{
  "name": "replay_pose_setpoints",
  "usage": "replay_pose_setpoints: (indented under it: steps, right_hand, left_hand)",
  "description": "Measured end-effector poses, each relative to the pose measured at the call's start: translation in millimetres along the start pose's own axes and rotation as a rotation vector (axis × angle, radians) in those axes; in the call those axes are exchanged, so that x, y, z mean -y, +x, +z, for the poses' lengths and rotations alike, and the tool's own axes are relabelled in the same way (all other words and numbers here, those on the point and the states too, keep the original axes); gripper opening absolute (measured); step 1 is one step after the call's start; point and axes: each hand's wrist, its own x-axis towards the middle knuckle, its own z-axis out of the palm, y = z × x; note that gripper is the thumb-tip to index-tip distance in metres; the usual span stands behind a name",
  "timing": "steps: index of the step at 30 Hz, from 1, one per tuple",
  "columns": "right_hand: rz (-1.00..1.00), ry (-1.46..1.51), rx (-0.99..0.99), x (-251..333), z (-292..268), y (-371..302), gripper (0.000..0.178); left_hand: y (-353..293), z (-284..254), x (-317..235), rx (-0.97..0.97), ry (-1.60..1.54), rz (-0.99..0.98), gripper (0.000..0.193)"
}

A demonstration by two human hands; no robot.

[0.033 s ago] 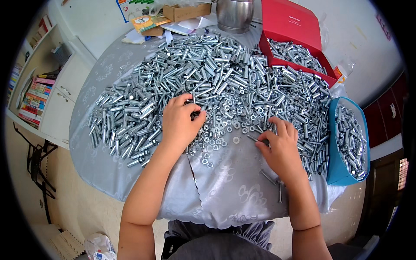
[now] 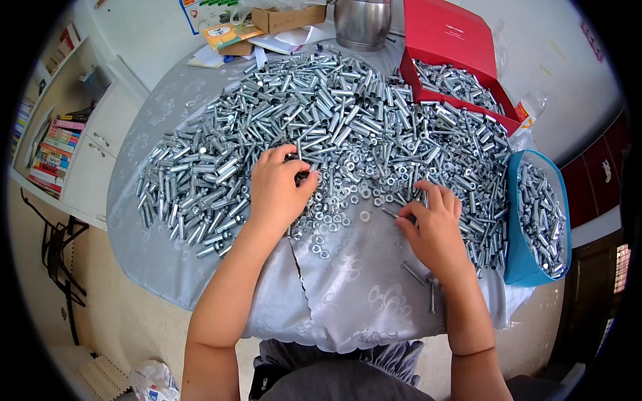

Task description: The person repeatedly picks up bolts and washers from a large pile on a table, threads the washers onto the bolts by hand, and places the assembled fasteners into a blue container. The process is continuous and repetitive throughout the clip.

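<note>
My left hand (image 2: 279,189) rests at the near edge of a heap of metal sleeves (image 2: 227,167), its fingers curled in. Thumb and forefinger come close together, and whatever they hold is hidden among the parts. Beside that hand lies a patch of small nuts and washers (image 2: 332,194). My right hand (image 2: 436,230) is bent over the right part of the heap, with a thin bolt (image 2: 389,212) sticking out leftward at its thumb. Two loose long bolts (image 2: 432,297) lie on the cloth by the right wrist. One washer (image 2: 364,216) sits apart between the hands.
A silver-grey cloth (image 2: 354,287) covers the round table. At the back right stands an open red box (image 2: 461,103) of metal parts, and at the right edge a blue bin (image 2: 515,247) of bolts. Papers, a cardboard box (image 2: 287,19) and a steel pot (image 2: 362,23) stand behind.
The right hand's thumb and fingers have shifted very slightly. Otherwise both hands and the metal parts stay where they were.
</note>
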Motion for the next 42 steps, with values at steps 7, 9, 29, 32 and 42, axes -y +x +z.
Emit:
replay_pose_setpoints:
  steps: [7,9,29,32,42]
  right_hand:
    - [0.036,0.15,-0.045,10,-2,2,0.009]
    - [0.02,0.222,-0.066,11,-3,2,0.009]
    - [0.125,0.573,-0.112,13,-1,4,0.008]
    - [0.12,0.549,-0.139,13,-1,4,0.009]
    - [0.182,0.624,-0.034,12,-1,4,0.009]
  left_hand:
    - [-2,-10,-4,-0.034,0.039,0.103,0.015]
    - [-1,-12,-6,-0.05,0.027,0.116,0.014]
    - [-14,-14,-42,0.47,-1.064,-0.136,0.024]
    - [-14,-15,-42,0.506,-1.042,-0.164,0.024]
    - [-14,-19,-48,0.509,-0.999,-0.147,0.022]
